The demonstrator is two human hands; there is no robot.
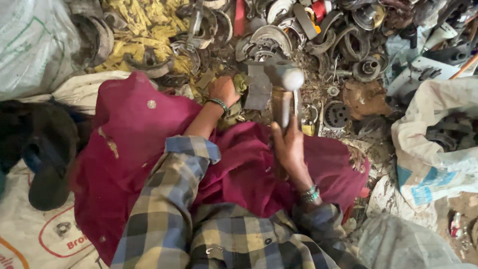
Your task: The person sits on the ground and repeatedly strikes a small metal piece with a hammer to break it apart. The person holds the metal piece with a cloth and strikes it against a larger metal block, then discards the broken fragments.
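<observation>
My right hand (290, 145) grips the wooden handle of a hammer (284, 78), whose grey metal head is raised above a flat grey metal block (258, 87). My left hand (223, 90) is closed on a small piece by the block's left side; what it holds is hidden under the fingers. A greenish rag (238, 107) lies under that hand. Both wrists carry bangles and both sleeves are checked cloth. A dark red cloth (134, 144) covers my lap.
A heap of curved metal brake shoes and round scrap parts (308, 35) fills the ground ahead. Yellow scraps (134, 30) lie at the upper left. White woven sacks (438, 149) stand at the right, another (30, 45) at the left. Black sandals (45, 159) rest at the left.
</observation>
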